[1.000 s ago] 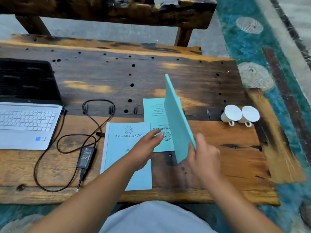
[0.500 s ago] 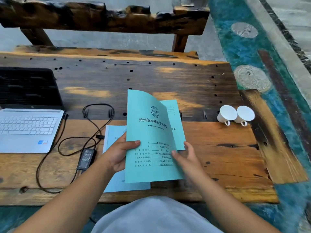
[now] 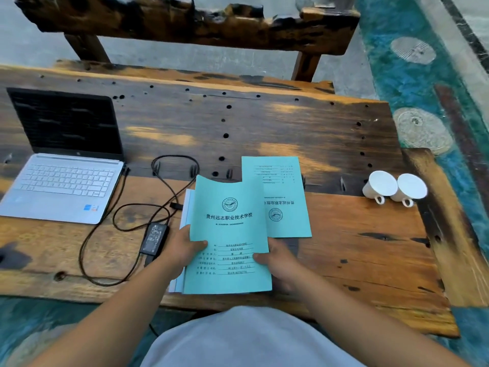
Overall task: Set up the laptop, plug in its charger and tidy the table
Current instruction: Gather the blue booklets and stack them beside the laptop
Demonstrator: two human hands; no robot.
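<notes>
Teal booklet (image 3: 227,234) (printed cover up) sits at the table's (image 3: 357,260) near edge; my left hand (image 3: 182,250) and right hand (image 3: 277,260) pinch its sides, thumbs on top.

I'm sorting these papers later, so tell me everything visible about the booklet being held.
The held booklet is teal, thin and paper-like, with a round emblem, a Chinese title and printed form lines. It faces the camera, right way up. The left hand and right hand grip its lower edges, over a pale booklet.

Rough, worn wood table (image 3: 264,128) — matt paper booklets (image 3: 230,234), glossy white ceramic cups (image 3: 394,186).
</notes>
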